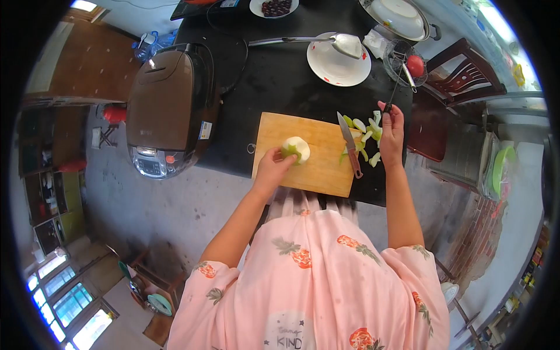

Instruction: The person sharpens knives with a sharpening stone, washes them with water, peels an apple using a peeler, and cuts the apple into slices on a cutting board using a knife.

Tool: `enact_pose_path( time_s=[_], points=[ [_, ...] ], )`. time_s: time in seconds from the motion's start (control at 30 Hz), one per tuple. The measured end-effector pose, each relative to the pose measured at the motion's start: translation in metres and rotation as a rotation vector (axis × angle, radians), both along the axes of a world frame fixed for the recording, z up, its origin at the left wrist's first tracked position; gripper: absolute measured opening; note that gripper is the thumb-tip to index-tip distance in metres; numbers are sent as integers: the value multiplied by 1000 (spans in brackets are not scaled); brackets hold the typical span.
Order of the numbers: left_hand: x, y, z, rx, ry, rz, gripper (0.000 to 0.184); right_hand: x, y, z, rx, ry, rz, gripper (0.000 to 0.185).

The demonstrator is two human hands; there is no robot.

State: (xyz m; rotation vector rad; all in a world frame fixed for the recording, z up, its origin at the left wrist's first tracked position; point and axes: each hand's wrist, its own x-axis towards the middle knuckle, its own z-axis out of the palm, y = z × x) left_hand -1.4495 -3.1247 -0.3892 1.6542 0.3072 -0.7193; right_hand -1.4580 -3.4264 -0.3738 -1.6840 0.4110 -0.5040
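Note:
My left hand [276, 169] is closed around a round, partly peeled pale fruit with green skin [296, 150], over the wooden cutting board [315, 131]. My right hand [392, 129], raised beyond the board's right edge, grips a slim tool with a black handle [387, 107]. Its thin shaft or blade points away towards a glass bowl; it looks like a knife seen edge-on, but the kind is not certain. A kitchen knife with a brown handle [353, 157] lies across the board's right side. Green and white peelings [365, 137] are scattered beside it, partly behind my right hand.
A rice cooker [162, 99] stands left on the black table [251, 93]. Further back are a white plate [332, 67] with a long-handled ladle [303, 41], a glass bowl [392, 63] holding a red fruit [415, 65], a lidded pot [402, 20] and a plate of dark fruit [256, 8].

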Motion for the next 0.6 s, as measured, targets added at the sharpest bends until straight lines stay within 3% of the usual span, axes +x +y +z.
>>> enact_pose_path(
  time_s=[0.13, 0.27, 0.37, 0.43, 0.6],
  points=[
    [-1, -1, 10, -49, -16, 20, 52, -8, 6, 8, 40, 96, -69, 25],
    [1, 5, 4, -83, -25, -1, 48, -32, 42, 29, -316, 191, 64, 28],
    [2, 8, 0, -82, -32, -20, 48, -43, 64, 48, -116, 474, 168, 24],
    [2, 7, 4, -108, -44, -5, 48, -57, 73, 39, -297, 432, 288, 24],
    [-4, 8, -2, -145, -96, 43, 47, -88, 114, 70, -278, 631, 469, 25]
  ],
)
